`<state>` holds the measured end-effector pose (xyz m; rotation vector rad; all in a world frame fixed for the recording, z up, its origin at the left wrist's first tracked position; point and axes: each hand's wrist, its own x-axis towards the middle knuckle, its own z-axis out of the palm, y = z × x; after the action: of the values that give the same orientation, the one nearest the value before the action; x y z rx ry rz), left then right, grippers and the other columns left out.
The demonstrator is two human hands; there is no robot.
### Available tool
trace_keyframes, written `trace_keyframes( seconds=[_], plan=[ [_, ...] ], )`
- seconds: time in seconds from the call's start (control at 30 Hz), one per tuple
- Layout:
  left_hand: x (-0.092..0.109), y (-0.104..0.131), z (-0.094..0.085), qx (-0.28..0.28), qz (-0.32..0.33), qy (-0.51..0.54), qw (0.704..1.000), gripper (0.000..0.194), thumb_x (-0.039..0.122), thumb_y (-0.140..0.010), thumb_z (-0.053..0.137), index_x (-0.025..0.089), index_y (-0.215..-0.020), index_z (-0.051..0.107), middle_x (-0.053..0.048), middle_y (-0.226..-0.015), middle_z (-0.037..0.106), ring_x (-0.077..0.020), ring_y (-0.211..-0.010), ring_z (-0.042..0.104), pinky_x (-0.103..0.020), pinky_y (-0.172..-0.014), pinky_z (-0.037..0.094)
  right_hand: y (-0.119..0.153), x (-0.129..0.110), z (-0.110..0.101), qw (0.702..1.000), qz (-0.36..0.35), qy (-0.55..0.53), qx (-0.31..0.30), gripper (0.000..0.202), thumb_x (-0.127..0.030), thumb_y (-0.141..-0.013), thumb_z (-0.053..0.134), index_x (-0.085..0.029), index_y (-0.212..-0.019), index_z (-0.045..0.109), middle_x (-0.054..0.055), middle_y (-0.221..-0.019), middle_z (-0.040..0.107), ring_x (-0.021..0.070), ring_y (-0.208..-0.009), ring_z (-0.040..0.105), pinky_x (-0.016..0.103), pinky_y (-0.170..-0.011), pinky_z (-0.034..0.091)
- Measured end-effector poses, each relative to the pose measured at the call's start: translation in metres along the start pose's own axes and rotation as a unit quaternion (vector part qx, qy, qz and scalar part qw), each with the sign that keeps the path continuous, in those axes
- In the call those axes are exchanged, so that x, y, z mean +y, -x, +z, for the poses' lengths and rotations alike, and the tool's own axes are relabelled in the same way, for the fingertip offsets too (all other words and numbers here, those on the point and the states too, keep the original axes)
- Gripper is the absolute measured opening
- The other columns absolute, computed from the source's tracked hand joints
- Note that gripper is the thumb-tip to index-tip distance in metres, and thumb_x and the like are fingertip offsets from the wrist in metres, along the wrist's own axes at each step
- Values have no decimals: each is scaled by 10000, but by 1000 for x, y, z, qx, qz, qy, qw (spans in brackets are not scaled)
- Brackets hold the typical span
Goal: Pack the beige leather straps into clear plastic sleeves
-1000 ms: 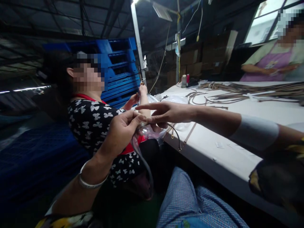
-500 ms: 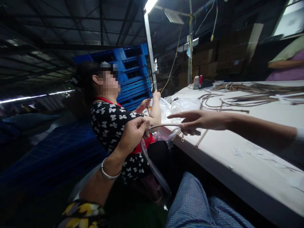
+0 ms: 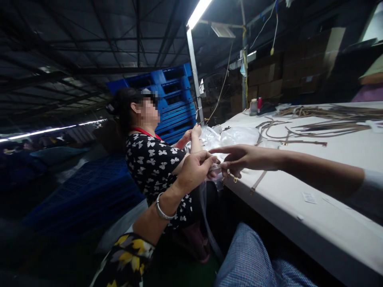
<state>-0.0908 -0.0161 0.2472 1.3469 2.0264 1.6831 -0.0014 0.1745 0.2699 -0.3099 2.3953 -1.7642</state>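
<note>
My left hand [image 3: 194, 171], with a silver bangle on the wrist, is closed in a pinch in front of a co-worker's arm. Just right of it, my right hand [image 3: 249, 156] has its index finger stretched out and the other fingers curled. Between the fingertips a short bit of a thin strap [image 3: 216, 167] shows; most of it is hidden by the fingers. Below my left hand hangs a long, clear plastic strip [image 3: 204, 209]. Close under my right hand, a tan strap [image 3: 258, 182] and a small gold buckle [image 3: 235, 180] lie over the table edge.
A co-worker [image 3: 155, 159] in a bow-print top sits at the left of the white table [image 3: 287, 199]. Clear plastic bags [image 3: 239, 135] and a pile of brown straps [image 3: 332, 113] lie farther back. Blue pallets [image 3: 176, 103] stand behind.
My left hand has come right, close to my right hand. The strap's long arc between them no longer shows. The whole view has shifted slightly.
</note>
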Motion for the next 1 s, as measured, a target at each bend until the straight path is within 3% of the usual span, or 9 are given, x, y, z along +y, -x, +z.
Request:
trace_keyframes(
  seconds=[0.1,0.3,0.43,0.53,0.67,0.73,0.8,0.9,1.0],
  plan=[
    [2,-5,7,5,28,14,999,227,352,-858,627,160,-739,614,-37,-624,636,-144,-509,626,-245,-495,524,-2,-1,1,999,-19,-33,-11,754,-292,-853,691,-227,-1498,307,20,-755,706,108,-571,621,213,-536,515],
    [-1,-7,10,16,27,2,999,247,397,-847,641,154,-803,647,-39,-618,640,-150,-528,652,-231,-490,537,4,12,-6,995,-7,-86,41,597,-317,-852,689,-179,-1398,492,36,-770,702,98,-574,599,203,-521,502],
    [3,-10,17,7,21,-2,1000,244,379,-861,621,150,-778,618,-12,-595,627,-112,-466,608,-185,-423,491,2,14,0,994,-45,-85,46,663,-359,-834,705,-165,-1419,459,13,-669,665,100,-527,566,213,-494,469],
    [5,-12,18,22,43,3,999,249,370,-870,613,142,-770,604,18,-582,598,-66,-430,553,-143,-404,441,3,20,4,989,-78,-85,87,702,-384,-818,719,-170,-1427,444,-8,-637,639,104,-538,558,219,-501,456],
    [0,-16,17,27,53,34,998,278,401,-862,629,144,-761,597,39,-542,554,-48,-412,495,-138,-398,399,4,49,18,972,-116,-118,166,673,-472,-849,657,-218,-1430,432,50,-899,698,144,-748,632,283,-693,523],
    [1,-24,21,39,66,70,995,273,394,-853,648,144,-753,602,46,-534,530,-41,-418,467,-137,-398,374,-1,67,35,974,-130,-117,145,720,-503,-843,649,-254,-1461,374,97,-1188,650,200,-1011,625,361,-894,503],
    [11,-35,24,65,85,126,986,232,335,-859,658,145,-738,603,45,-551,529,-30,-421,430,-132,-389,331,-10,82,59,984,-130,-100,74,761,-493,-813,688,-276,-1463,357,98,-1333,569,230,-1199,537,406,-1017,432],
    [45,-52,11,111,97,213,966,201,143,-907,568,153,-707,584,26,-640,600,-15,-412,368,-132,-363,248,-27,99,92,987,-113,-112,-25,587,-476,-791,714,-223,-1294,547,65,-1137,654,201,-1079,593,382,-980,453],
    [91,-53,-33,139,130,251,949,336,73,-967,385,156,-719,598,13,-818,676,-12,-424,375,-130,-363,203,-39,116,105,983,-88,-154,-53,415,-515,-788,696,-166,-1007,651,3,-840,642,138,-776,613,315,-812,505]
  ],
)
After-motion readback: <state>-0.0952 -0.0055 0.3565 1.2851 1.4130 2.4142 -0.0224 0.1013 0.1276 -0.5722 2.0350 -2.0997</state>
